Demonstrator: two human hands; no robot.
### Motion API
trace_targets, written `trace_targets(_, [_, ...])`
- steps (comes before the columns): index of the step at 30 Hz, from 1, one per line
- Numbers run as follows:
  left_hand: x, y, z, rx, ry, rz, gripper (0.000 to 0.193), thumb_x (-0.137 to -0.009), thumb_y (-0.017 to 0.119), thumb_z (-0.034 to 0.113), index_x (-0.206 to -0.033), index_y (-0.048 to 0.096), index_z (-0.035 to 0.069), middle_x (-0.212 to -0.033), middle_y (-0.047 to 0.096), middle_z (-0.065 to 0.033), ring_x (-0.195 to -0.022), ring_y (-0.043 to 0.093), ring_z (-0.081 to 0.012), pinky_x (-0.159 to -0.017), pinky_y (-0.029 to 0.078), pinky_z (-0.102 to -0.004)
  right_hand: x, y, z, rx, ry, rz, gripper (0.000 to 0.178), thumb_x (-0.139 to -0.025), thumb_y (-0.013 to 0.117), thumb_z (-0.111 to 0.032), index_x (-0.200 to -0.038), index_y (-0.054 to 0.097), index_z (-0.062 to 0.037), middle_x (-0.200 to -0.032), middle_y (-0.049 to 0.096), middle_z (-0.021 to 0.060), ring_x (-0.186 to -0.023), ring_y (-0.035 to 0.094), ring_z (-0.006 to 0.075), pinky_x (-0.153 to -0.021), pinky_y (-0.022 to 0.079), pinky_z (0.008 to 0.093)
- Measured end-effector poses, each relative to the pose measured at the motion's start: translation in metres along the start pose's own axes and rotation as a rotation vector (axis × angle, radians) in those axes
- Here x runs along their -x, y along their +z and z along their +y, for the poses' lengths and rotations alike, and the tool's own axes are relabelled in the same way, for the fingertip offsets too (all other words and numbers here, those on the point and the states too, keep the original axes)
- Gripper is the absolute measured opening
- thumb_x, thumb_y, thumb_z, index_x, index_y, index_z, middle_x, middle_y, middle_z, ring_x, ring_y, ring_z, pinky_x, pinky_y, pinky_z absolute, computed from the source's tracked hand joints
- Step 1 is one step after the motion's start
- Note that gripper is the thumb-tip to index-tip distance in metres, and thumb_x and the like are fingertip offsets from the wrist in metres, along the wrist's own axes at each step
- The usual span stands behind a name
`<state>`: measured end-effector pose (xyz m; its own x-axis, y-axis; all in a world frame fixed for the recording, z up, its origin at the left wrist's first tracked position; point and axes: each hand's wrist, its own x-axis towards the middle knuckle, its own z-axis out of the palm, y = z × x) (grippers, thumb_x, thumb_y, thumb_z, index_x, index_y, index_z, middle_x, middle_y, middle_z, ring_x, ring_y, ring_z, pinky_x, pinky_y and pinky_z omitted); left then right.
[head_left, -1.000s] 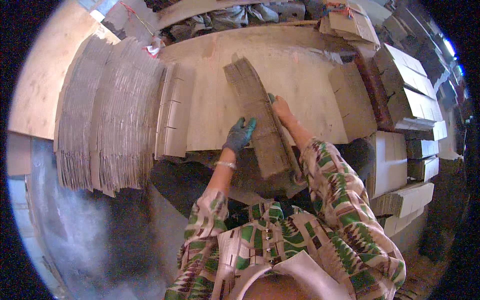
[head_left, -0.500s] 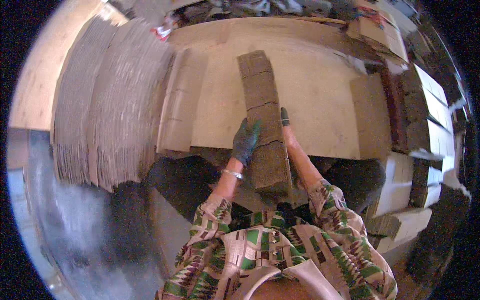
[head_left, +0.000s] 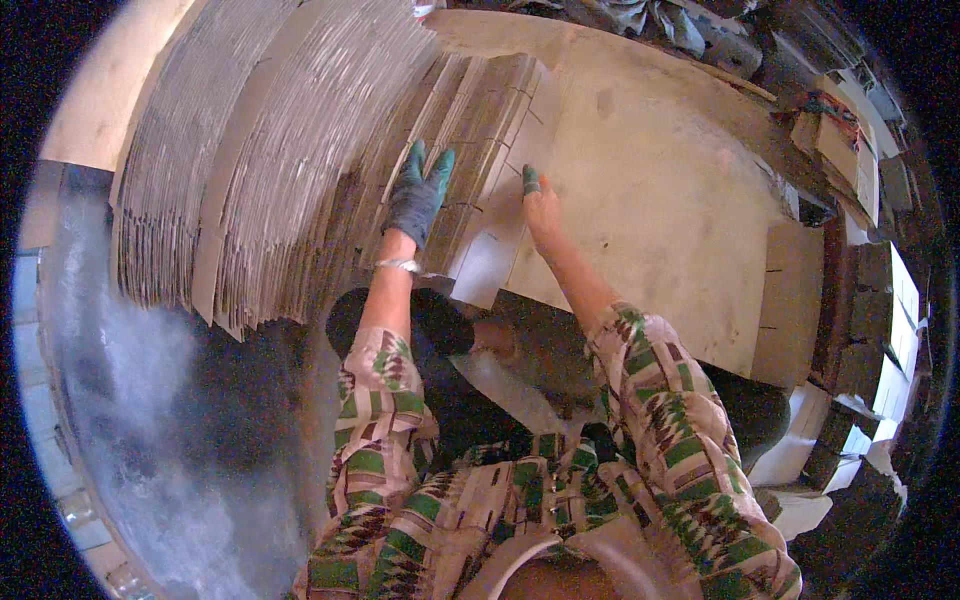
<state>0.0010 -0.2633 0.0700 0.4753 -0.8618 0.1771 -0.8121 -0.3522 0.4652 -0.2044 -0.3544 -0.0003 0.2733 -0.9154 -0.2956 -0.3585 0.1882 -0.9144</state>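
A bundle of slotted brown cardboard sheets (head_left: 490, 125) stands on edge on the board, against the right end of a long row of similar sheets (head_left: 300, 130). My left hand (head_left: 416, 200), in a dark glove with green fingertips, lies over the top edges of the cardboard with its fingers spread. Beside the bundle's pale right face is my right hand (head_left: 541, 210), its fingers stretched forward and one tip covered in green. Whether it touches that face I cannot tell. Neither hand grips the cardboard.
A flat tan board (head_left: 650, 190) extends to the right of the bundle. Further right stand a cardboard piece (head_left: 788, 300) and stacked cartons (head_left: 890, 330). Crumpled plastic (head_left: 680, 25) lies at the back. My knee (head_left: 400, 320) is below the board's near edge.
The cardboard bundle has moved from between my hands to the left, against the row. Both hands have loosened from it, and the view has turned left.
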Motion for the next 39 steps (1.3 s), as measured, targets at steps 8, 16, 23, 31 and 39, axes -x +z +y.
trace_targets(8, [0.131, -0.016, 0.034, -0.042, -0.298, 0.343, 0.078, -0.098, 0.056, 0.052, -0.150, 0.038, -0.002, -0.152, 0.040, -0.0284, -0.142, 0.036, -0.0433, -0.118, 0.029, -0.0503, 0.038, -0.006, 0.058, -0.007, -0.111, -0.228, 0.065, -0.100, 0.049, -0.039, -0.151, 0.039, 0.0004, -0.131, 0.058, 0.0187, -0.116, 0.055, 0.0260, -0.099, 0.045, 0.0359])
trace_targets(16, [0.174, 0.013, 0.139, -0.033, -0.313, -0.025, 0.099, -0.083, 0.068, 0.062, -0.151, 0.036, -0.002, -0.156, 0.033, -0.0299, -0.146, 0.029, -0.0471, -0.120, 0.024, -0.0551, 0.048, -0.085, 0.015, 0.020, -0.006, -0.308, 0.069, -0.097, 0.060, -0.042, -0.148, 0.043, 0.0019, -0.136, 0.059, 0.0227, -0.118, 0.060, 0.0303, -0.101, 0.047, 0.0376])
trace_targets(23, [0.153, 0.067, 0.094, -0.527, -0.102, -0.086, 0.097, -0.075, 0.077, 0.056, -0.150, 0.041, 0.004, -0.154, 0.041, -0.0225, -0.141, 0.041, -0.0375, -0.115, 0.034, -0.0508, 0.105, -0.346, 0.117, 0.764, -0.264, 0.355, 0.088, -0.083, 0.078, -0.036, -0.150, 0.034, 0.0018, -0.148, 0.045, 0.0254, -0.137, 0.042, 0.0421, -0.113, 0.036, 0.0479])
trace_targets(31, [0.140, 0.054, 0.082, -0.159, -0.140, -0.184, 0.061, -0.090, 0.069, 0.040, -0.131, 0.059, -0.004, -0.138, 0.056, -0.0285, -0.125, 0.054, -0.0435, -0.106, 0.044, -0.0461, 0.189, -0.560, 0.191, 1.451, 0.197, 0.689, 0.066, -0.081, 0.072, -0.021, -0.139, 0.047, -0.0049, -0.134, 0.058, 0.0191, -0.121, 0.057, 0.0391, -0.101, 0.046, 0.0522])
trace_targets(39, [0.141, 0.023, 0.155, -0.001, -0.161, -0.168, 0.042, -0.092, 0.067, 0.036, -0.114, 0.071, 0.000, -0.101, 0.076, -0.0122, -0.083, 0.066, -0.0231, -0.078, 0.052, -0.0393, 0.188, -0.530, 0.113, 0.735, 0.080, 0.929, 0.043, -0.076, 0.076, -0.023, -0.117, 0.065, -0.0167, -0.108, 0.072, 0.0140, -0.099, 0.068, 0.0366, -0.082, 0.055, 0.0458])
